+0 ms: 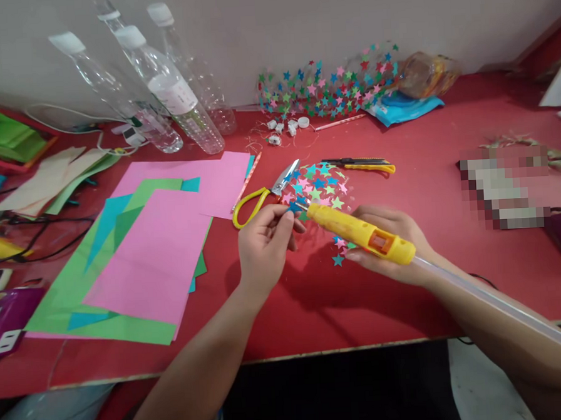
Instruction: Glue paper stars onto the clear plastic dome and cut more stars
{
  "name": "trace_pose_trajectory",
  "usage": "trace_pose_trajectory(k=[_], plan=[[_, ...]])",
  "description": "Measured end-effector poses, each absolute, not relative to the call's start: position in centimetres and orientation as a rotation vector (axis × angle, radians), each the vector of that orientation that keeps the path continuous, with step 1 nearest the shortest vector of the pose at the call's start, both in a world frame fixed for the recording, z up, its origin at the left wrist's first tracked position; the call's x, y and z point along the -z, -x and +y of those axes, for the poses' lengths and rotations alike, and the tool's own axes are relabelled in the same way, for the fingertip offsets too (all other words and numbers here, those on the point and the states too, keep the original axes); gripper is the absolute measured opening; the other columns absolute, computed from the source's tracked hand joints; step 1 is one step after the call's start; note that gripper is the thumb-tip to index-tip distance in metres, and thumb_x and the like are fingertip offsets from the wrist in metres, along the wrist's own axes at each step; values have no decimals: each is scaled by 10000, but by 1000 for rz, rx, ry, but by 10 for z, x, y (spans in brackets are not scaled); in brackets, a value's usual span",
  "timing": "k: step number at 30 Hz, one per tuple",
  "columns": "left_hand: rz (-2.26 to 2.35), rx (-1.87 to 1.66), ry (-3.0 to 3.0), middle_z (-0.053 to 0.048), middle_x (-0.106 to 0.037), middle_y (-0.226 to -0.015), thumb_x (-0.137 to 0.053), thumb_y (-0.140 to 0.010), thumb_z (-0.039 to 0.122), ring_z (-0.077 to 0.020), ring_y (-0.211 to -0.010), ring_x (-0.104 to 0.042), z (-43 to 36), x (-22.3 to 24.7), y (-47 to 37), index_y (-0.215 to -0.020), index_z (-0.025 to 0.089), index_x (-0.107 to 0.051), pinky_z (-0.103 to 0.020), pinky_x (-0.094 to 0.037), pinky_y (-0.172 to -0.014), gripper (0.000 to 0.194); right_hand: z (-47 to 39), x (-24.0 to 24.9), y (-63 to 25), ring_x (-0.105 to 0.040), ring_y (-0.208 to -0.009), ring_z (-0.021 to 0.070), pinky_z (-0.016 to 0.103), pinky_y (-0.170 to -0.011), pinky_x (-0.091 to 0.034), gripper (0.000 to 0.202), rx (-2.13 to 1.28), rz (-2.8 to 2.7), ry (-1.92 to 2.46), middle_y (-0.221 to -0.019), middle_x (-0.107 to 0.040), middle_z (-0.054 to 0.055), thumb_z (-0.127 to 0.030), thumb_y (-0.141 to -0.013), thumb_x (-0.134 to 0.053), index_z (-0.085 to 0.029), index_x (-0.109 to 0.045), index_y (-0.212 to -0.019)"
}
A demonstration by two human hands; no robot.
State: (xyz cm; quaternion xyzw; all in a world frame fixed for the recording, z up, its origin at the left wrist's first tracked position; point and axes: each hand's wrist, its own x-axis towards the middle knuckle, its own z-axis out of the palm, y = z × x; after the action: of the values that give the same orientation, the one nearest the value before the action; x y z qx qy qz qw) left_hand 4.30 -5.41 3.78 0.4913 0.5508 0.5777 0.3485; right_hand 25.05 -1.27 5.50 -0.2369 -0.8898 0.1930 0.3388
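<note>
My right hand (394, 229) is wrapped round a yellow hot glue gun (357, 228), a clear glue stick (497, 305) trailing from its back end. The nozzle points left, to the fingertips of my left hand (266, 245). Thumb and forefinger there are pinched together beside a small blue paper star (293, 207), which seems to be between them. Around and behind the nozzle lies a cluster of colourful paper stars (323, 181). Scissors with yellow handles (252, 208) lie just beyond my left hand. A yellow and black utility knife (365, 165) lies behind the stars.
Coloured paper sheets (146, 254) are stacked on the left of the red table (286, 322). Clear plastic bottles (181, 102) stand by the wall. A star-covered clear bottle (325, 85) lies at the back, near small white string lights (280, 128) and a blue packet (404, 106).
</note>
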Motion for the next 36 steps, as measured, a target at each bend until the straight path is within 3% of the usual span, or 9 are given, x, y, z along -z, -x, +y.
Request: trace_pose_trajectory(k=[4, 13, 36], plan=[[1459, -1473, -1289, 24, -694, -674, -560, -876, 206, -60, -423, -525, -55, -38, -43, -780, 205, -627, -195, -441, -421, 116, -14, -51, -249, -470, -555, 110, 247, -533, -379, 338, -536, -2314, 643, -650, -511, -6, -444, -947, -525, -190, -502, -726], [1462, -1479, -1328, 39, -668, -645, -565, -880, 193, -54, -423, -525, -56, -37, -42, -749, 192, -622, -180, -440, -420, 142, -13, -48, -249, -449, -555, 116, 255, -533, -363, 338, -497, -2353, 625, -630, -472, -14, -430, -972, -485, -205, -460, -721], [1448, -1483, -1352, 32, -684, -663, -562, -883, 197, -48, -431, -524, -57, -39, -42, -742, 185, -623, -169, -449, -428, 154, -16, -47, -250, -477, -533, 112, 253, -521, -365, 309, -565, -2346, 714, -617, -498, -8, -392, -946, -523, -203, -468, -708]])
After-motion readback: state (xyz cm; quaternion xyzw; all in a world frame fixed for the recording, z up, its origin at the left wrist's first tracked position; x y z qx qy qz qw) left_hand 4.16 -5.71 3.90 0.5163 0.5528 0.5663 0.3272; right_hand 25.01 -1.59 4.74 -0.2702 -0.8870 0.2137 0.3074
